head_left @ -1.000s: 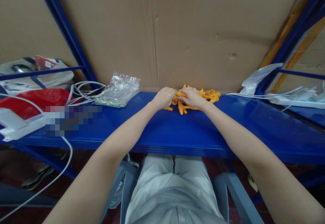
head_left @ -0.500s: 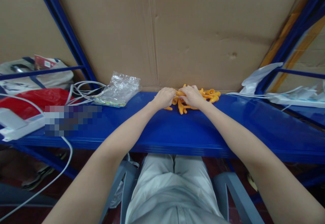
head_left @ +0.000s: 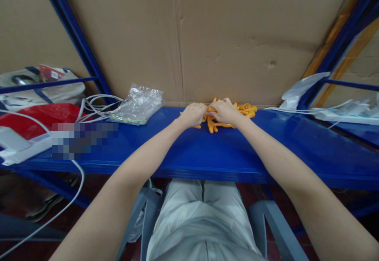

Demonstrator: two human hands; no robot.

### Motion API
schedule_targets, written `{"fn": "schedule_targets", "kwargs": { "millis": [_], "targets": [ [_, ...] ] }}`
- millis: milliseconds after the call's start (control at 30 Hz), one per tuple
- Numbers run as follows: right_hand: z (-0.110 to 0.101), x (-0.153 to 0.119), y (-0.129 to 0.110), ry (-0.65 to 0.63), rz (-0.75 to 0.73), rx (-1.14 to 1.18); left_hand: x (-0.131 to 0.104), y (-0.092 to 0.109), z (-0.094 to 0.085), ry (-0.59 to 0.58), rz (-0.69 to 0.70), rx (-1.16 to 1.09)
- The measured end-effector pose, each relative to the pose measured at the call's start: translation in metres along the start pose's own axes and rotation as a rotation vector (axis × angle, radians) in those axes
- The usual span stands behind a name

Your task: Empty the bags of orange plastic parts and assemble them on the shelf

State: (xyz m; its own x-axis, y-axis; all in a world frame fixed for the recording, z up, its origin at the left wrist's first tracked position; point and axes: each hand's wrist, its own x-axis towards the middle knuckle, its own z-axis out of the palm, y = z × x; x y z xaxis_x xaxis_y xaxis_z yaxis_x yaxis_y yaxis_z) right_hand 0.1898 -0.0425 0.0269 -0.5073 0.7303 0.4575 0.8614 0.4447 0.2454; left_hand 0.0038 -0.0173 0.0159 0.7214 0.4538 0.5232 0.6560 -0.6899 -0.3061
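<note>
A heap of orange-yellow, branching plastic pieces (head_left: 211,125) lies at the back of the blue table (head_left: 213,154), close to the cardboard. My left hand (head_left: 194,115) is at the heap's left side, fingers curled round an orange piece. From the right, my right hand (head_left: 224,111) reaches over the heap with its fingers bent onto an orange piece near the left fingertips. Both hands hide much of what they grip, so I cannot tell whether it is one piece or two. Several rounded ends (head_left: 247,109) stick out right of my right hand.
Upright cardboard (head_left: 222,47) closes off the back. Left are a clear plastic bag (head_left: 137,103), white cables (head_left: 102,101), a red bag (head_left: 50,117) and a white power strip (head_left: 26,148). White plastic (head_left: 302,91) and another power strip (head_left: 346,115) are at right.
Both hands stay over the heap with only slight shifts of the wrists and fingers. An orange tip now shows left of my left hand.
</note>
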Motion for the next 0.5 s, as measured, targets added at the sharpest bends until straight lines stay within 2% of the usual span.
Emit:
{"fn": "schedule_targets", "kwargs": {
  "millis": [233, 500],
  "targets": [
    [-0.0024, 0.0011, -0.0049, 0.070, -0.001, -0.066, 0.0008, -0.0023, -0.0031, 0.032, -0.020, 0.013],
    [0.0026, 0.0005, 0.0037, 0.134, -0.012, -0.023, 0.0009, -0.0057, -0.0008, 0.107, -0.006, -0.086]
  ]
}}
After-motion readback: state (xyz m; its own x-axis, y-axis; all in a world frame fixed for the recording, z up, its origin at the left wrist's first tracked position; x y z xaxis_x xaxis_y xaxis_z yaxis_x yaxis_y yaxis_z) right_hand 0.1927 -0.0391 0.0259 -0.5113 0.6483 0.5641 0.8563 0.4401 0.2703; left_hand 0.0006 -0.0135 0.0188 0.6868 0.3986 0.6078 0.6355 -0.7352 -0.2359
